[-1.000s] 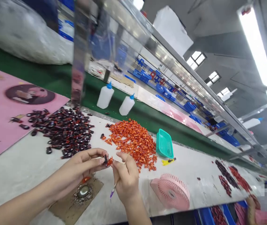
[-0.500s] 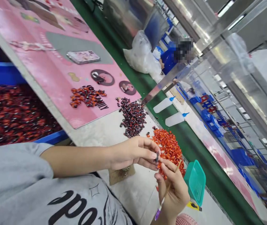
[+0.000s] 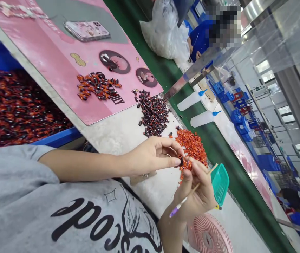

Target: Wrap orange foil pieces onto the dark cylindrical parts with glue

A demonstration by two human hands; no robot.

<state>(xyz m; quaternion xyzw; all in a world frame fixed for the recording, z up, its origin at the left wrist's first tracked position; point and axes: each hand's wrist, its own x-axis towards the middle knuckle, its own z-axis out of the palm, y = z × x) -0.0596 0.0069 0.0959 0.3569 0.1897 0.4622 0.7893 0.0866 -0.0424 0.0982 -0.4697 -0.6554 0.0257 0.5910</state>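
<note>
A person in a grey shirt (image 3: 86, 196) sits at a white table (image 3: 108, 137). I see the left hand (image 3: 162, 153), thumb and fingertips nearly closed around a small black piece (image 3: 181, 162). The right hand (image 3: 200, 191) brings its fingertips to a small orange piece (image 3: 187, 164) there, fingers curled round a thin stick (image 3: 183, 201). Both pieces are held up before an orange heap (image 3: 193, 146), near a black heap (image 3: 154, 114).
</note>
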